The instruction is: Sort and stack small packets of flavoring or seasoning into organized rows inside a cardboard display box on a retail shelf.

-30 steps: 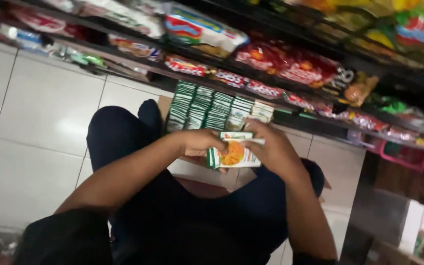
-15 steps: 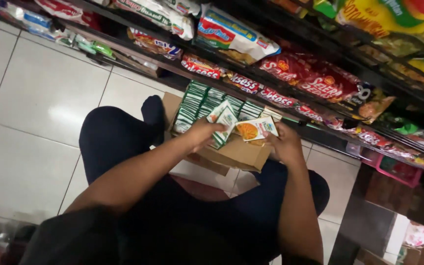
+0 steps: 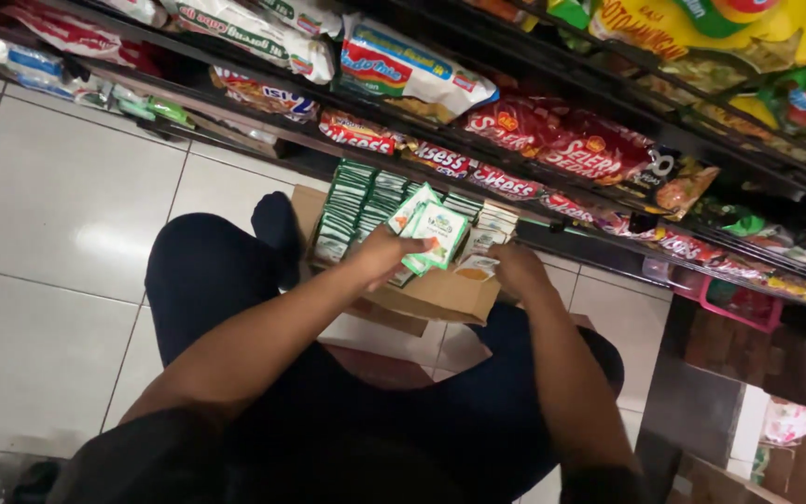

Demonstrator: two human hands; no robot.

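Note:
I am crouched on a tiled floor before a shop shelf. My left hand grips a few small green-and-white sachets, held up over an open cardboard box. Rows of upright green-and-white sachets fill the box. My right hand rests at the box's right side, its fingers closed on one sachet with an orange picture. My dark-trousered knees sit just below the box.
Metal shelves run along the top, stocked with red snack packets, white bags and yellow bags. White floor tiles spread to the left. A pink basket sits low at right.
Both hands have moved from my lap up to the box. The sachets once held between both hands are now split: a few in the left, one in the right.

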